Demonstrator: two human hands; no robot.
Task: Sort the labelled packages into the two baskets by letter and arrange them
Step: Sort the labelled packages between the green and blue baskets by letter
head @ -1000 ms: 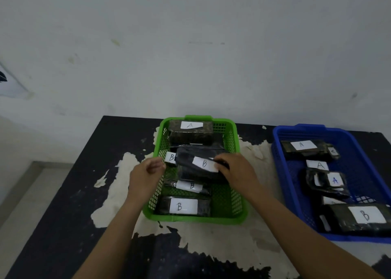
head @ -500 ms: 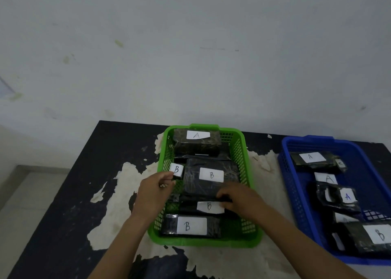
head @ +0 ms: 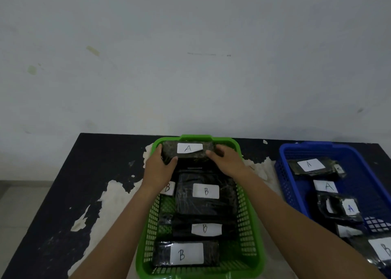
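A green basket (head: 251, 226) stands in front of me on the table. At its far end lies a dark package labelled A (head: 189, 148). My left hand (head: 158, 168) grips its left end and my right hand (head: 227, 162) grips its right end. Below it in the same basket lie several dark packages labelled B (head: 206, 192), one partly hidden under my left wrist. A blue basket (head: 289, 185) on the right holds three packages labelled A (head: 310, 165) and one labelled B (head: 384, 250) at the frame's edge.
The table (head: 63, 194) is black with large patches of peeled, pale surface. Its left edge drops to a pale floor. A white wall rises directly behind the baskets.
Both hands have left the B packages in the middle of the green basket and reached to its far end, closing on the package labelled A. The camera has moved closer.
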